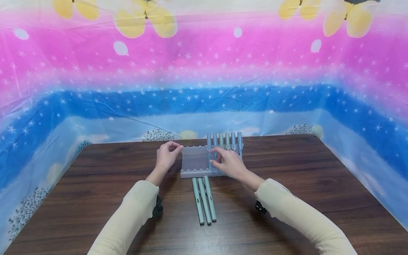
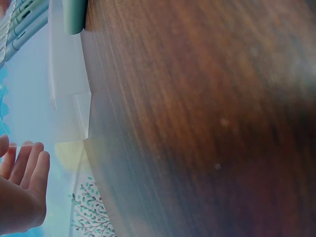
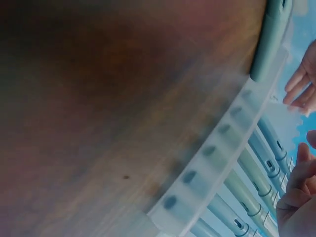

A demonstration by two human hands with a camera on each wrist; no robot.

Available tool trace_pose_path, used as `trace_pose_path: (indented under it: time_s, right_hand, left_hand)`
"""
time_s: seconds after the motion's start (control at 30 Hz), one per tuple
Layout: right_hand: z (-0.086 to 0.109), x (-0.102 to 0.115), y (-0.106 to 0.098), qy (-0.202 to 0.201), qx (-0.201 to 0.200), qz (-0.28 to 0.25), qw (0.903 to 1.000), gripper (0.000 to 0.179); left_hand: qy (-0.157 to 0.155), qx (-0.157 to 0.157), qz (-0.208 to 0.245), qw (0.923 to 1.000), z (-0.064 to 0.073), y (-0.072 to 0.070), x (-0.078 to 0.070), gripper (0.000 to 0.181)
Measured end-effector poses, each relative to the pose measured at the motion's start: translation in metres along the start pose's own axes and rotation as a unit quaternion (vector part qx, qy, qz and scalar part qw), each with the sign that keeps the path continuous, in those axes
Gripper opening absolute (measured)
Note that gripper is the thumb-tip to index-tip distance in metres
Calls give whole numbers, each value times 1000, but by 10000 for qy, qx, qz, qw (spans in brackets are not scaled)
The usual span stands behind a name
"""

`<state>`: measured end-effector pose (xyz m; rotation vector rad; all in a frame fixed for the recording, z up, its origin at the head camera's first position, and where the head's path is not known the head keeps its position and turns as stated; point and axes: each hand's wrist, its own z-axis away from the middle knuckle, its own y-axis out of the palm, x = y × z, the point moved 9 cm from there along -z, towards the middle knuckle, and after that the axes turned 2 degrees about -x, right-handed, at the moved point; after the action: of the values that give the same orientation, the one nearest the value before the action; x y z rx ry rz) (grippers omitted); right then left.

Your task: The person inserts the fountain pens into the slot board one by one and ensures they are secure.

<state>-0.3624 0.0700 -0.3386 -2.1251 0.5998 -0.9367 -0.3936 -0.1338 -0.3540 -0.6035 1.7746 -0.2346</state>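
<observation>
A clear plastic pen rack (image 1: 195,158) with scalloped edges stands tilted back on the table. My left hand (image 1: 166,156) pinches its upper left corner between thumb and forefinger; the other fingers show fairly straight in the left wrist view. Several capped pens (image 1: 227,140), blue and green, stand side by side in the right part of the rack. At the leftmost of these, a blue pen (image 1: 209,141), my right hand (image 1: 232,163) has its forefinger and thumb tips spread apart along the barrel. Three green pens (image 1: 204,200) lie together on the table before the rack.
The dark wooden table (image 1: 287,170) reaches out to both sides. A printed cloth (image 1: 204,78) in pink and blue hangs round its back and sides. A black strap sits at each wrist, below the cream sleeves (image 1: 134,203).
</observation>
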Motion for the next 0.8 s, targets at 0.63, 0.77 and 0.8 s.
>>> trace_pose_path:
  time_s: [0.63,0.77,0.8]
  right_hand:
    - [31,0,33,197,1579,-375,9866,28]
    - [33,2,38,121,1728,-361,9842,31]
    - [33,4,39,93,1760,-366,9837,31]
  left_hand:
    - [-29,11,32,10000,-1,0,2,18]
    - [115,-74,120,9998,0,-2,0,19]
    - [102,-67,127,9998,0,-1,1,19]
